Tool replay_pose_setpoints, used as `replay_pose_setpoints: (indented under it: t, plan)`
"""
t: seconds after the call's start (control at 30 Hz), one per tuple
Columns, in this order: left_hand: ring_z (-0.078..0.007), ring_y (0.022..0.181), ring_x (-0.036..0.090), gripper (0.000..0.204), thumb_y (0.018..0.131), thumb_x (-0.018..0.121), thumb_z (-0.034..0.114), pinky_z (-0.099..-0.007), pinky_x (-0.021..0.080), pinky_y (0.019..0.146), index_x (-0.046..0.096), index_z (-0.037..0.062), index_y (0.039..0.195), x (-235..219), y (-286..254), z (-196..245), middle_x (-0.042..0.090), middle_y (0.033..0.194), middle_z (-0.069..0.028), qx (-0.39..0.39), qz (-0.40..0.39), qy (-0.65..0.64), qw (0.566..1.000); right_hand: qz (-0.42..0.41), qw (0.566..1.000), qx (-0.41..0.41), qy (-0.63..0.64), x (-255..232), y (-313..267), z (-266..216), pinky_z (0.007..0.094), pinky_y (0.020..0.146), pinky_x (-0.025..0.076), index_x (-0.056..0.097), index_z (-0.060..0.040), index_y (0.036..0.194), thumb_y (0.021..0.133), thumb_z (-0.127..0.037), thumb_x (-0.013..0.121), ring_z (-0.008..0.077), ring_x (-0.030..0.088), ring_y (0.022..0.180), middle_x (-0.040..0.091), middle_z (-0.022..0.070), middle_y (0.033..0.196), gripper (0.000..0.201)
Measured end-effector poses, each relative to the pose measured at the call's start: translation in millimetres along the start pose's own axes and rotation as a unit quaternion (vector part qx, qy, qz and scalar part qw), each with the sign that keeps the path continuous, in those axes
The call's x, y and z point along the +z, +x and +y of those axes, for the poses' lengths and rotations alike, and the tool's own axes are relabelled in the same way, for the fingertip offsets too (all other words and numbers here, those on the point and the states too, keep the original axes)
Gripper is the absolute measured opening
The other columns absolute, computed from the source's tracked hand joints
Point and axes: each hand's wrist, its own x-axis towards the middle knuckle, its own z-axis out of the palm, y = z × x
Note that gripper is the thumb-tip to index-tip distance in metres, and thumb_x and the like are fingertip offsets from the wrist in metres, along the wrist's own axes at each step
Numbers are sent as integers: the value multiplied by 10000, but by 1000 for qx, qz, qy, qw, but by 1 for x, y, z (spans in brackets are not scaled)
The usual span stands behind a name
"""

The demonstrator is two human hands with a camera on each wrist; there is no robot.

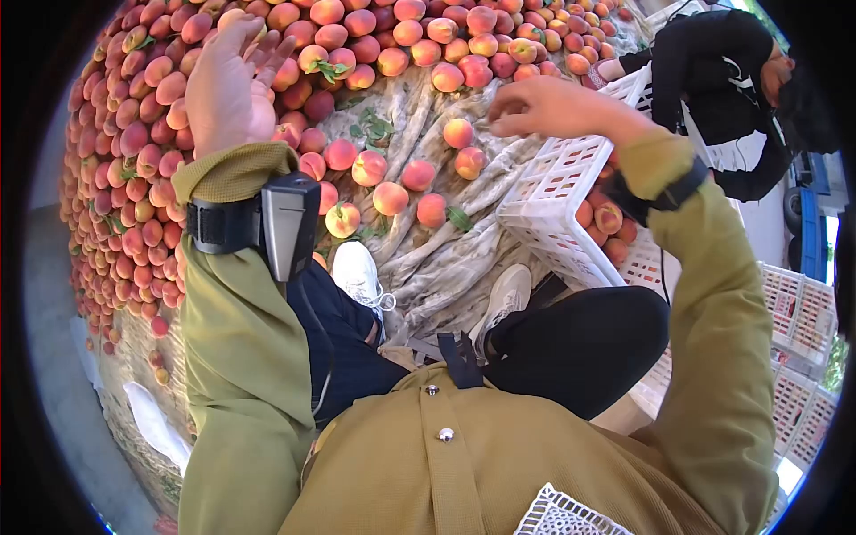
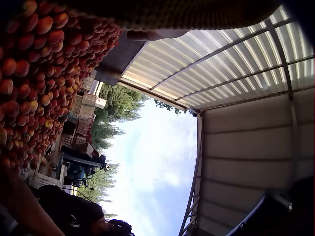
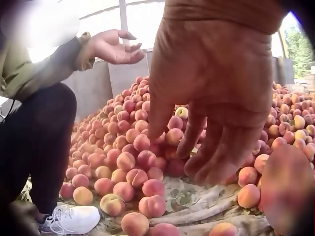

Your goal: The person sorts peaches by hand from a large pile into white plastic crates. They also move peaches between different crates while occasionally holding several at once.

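Note:
Peaches (image 1: 143, 134) lie in a large heap, with several loose ones (image 1: 390, 198) on a wrinkled cloth (image 1: 419, 116). My left hand (image 1: 227, 94) is raised palm up over the heap's near side, fingers loosely bent; in the right wrist view the same left hand (image 3: 115, 47) holds nothing. My right hand (image 1: 557, 109) hangs in the air between the cloth and a white crate (image 1: 544, 192), its fingers relaxed and pointing down in the right wrist view, where the hand (image 3: 209, 93) grips nothing. The left wrist view shows little of the left hand.
The white crate at my right holds some peaches (image 1: 608, 218). More stacked crates (image 1: 798, 312) stand at the far right. Another person in black (image 1: 713, 71) sits beyond the crate. My white shoes (image 1: 357, 272) rest on the cloth near the loose peaches.

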Motion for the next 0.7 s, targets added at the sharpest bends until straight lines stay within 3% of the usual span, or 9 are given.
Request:
replay_pose_setpoints:
  t: [0.1, 0.17, 0.3, 0.37, 0.43, 0.5, 0.57, 0.63, 0.7]
  plan:
    - [-300, 1027, 521, 277, 852, 530, 82, -385, 454, 942, 471, -74, 1073, -17, 19, -4, 495, 1098, -149, -11, -28, -20, 999, 13, 988, -100, -120, 65, 101, 15, 350, 710, 485, 586, -52, 1044, 753, -309, 663, 224, 618, 818, 639, 126, 953, 396]
    - [-298, 1024, 526, 264, 857, 514, 75, -380, 454, 939, 479, -75, 1071, -19, 15, -1, 504, 1097, -151, -24, -27, -23, 999, 42, 989, -49, -136, 121, 144, 22, 434, 750, 484, 620, -64, 1001, 703, -291, 652, 312, 611, 883, 626, 172, 983, 376]
    - [-264, 1025, 537, 269, 851, 507, 74, -366, 460, 929, 491, -60, 1083, -15, 8, -6, 536, 1085, -134, -6, -39, 6, 999, 184, 975, 95, -75, 242, 188, 44, 452, 781, 480, 594, -163, 1058, 733, -215, 597, 398, 520, 975, 528, 188, 1084, 330]
    - [-235, 983, 548, 266, 842, 521, 76, -349, 469, 919, 503, -47, 1077, -9, 4, -7, 543, 1085, -111, -33, -46, 22, 998, 270, 959, 81, -3, 258, 182, 44, 451, 772, 479, 580, -205, 1058, 738, -185, 590, 402, 478, 1008, 507, 165, 1089, 321]
    - [-223, 1001, 533, 274, 841, 535, 97, -352, 450, 930, 510, -29, 1083, -12, 8, -13, 542, 1090, -101, -45, -69, 44, 996, 298, 951, 80, -18, 256, 184, 51, 439, 754, 481, 576, -160, 1040, 733, -188, 612, 377, 524, 957, 540, 176, 1041, 311]
    - [-210, 1019, 518, 282, 840, 549, 118, -355, 432, 940, 518, -12, 1089, -13, 7, -17, 542, 1094, -92, -60, -86, 65, 992, 370, 867, 112, 314, 231, 193, 56, 406, 700, 497, 568, -109, 1041, 732, -241, 652, 300, 582, 878, 582, 145, 1005, 347]
    - [-199, 1060, 471, 364, 829, 593, 208, -413, 379, 958, 507, 47, 1144, -10, 4, -20, 512, 1148, -86, -81, -87, 213, 970, 340, 799, 74, 491, 168, 175, 31, 356, 661, 507, 560, -74, 1063, 766, -352, 650, 222, 611, 820, 608, 93, 993, 417]
    - [-187, 1082, 431, 447, 815, 621, 302, -465, 334, 953, 487, 117, 1198, -5, 2, -29, 477, 1180, -75, -142, -64, 233, 960, 272, 764, -54, 583, 106, 135, -9, 321, 638, 506, 557, -78, 1107, 817, -428, 590, 177, 602, 841, 597, 68, 1024, 456]
    - [-187, 1059, 439, 484, 800, 637, 343, -473, 396, 888, 471, 148, 1211, 3, -5, -34, 454, 1186, -74, -276, -54, 224, 933, 84, 673, -210, 704, 64, 113, -18, 328, 691, 497, 550, -71, 1143, 841, -460, 546, 188, 604, 856, 593, 93, 1068, 493]
